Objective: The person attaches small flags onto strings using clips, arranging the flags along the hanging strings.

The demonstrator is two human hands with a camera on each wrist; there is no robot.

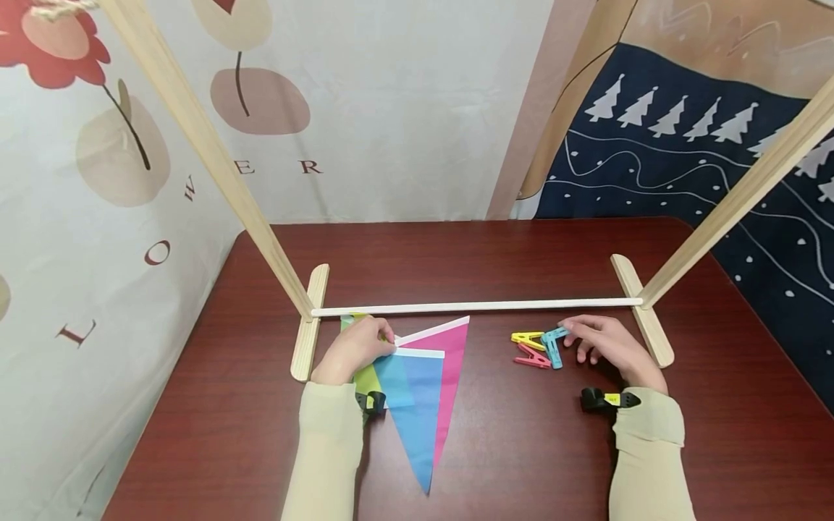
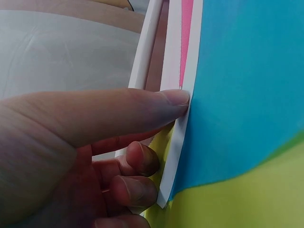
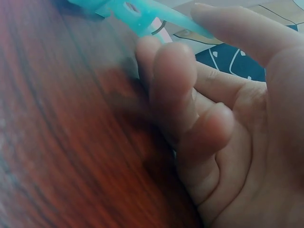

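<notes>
My left hand pinches the white top edge of a blue triangular pennant near its left corner. In the left wrist view the thumb presses on this white strip. Behind it lies a pink pennant, partly covered, and a yellow-green pennant shows under the hand. At the right, my right hand pinches one end of a light blue clothespin between thumb and fingers; in the right wrist view the thumb lies against its arm. A yellow clothespin and a red clothespin lie beside it.
A wooden stand rises around the work, with a left post, a right post and flat feet. A thin white rod joins the feet just beyond both hands. The dark red table meets printed cloth walls behind.
</notes>
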